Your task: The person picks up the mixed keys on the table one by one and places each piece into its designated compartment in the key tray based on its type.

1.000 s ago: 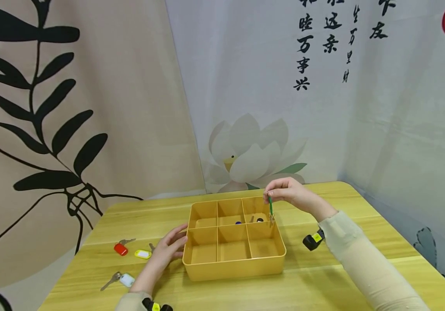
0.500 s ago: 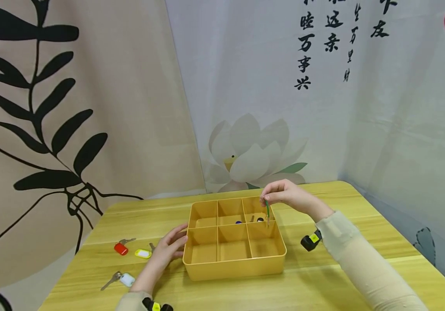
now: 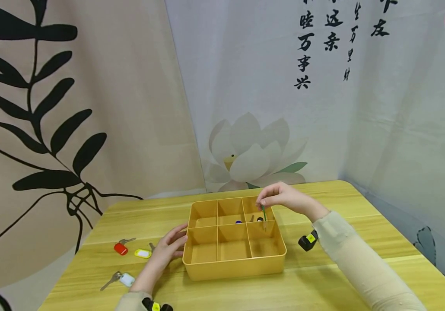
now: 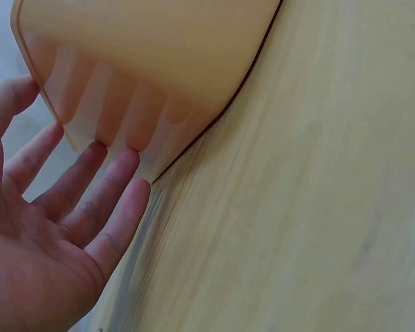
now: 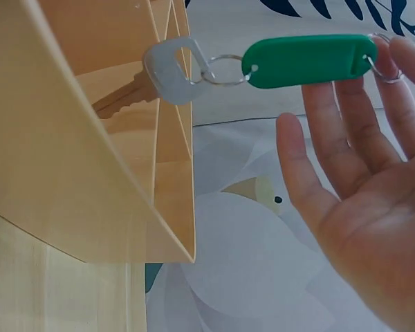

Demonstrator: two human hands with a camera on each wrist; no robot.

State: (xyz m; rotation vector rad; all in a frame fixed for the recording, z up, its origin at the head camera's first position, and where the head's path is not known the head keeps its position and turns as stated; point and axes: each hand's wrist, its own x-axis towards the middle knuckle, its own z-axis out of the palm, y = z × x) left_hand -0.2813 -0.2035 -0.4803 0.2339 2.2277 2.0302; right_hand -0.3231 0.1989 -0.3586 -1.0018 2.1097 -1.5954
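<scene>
A yellow box (image 3: 234, 269) with several compartments stands on the table. Above its back right corner my right hand (image 3: 284, 198) pinches a small ring between thumb and fingertip, and a green key tag (image 5: 304, 61) hangs from that ring. A silver key (image 5: 169, 71) dangles from the tag's other end, over the compartments. My left hand (image 3: 165, 247) touches the box's left wall with its fingertips; in the left wrist view the fingers (image 4: 111, 232) are spread and nearly straight against it. Inside the back compartments a dark blue tag (image 3: 260, 219) and another blue piece (image 3: 238, 222) show partly.
Left of the box on the wooden table (image 3: 316, 276) lie keys with a red tag (image 3: 120, 249), a yellow tag (image 3: 143, 254) and a white tag (image 3: 127, 280). A printed curtain (image 3: 246, 95) hangs behind the table.
My right hand has moved a little left and down with the green-tagged key, farther over the box. My left hand stays against the box wall.
</scene>
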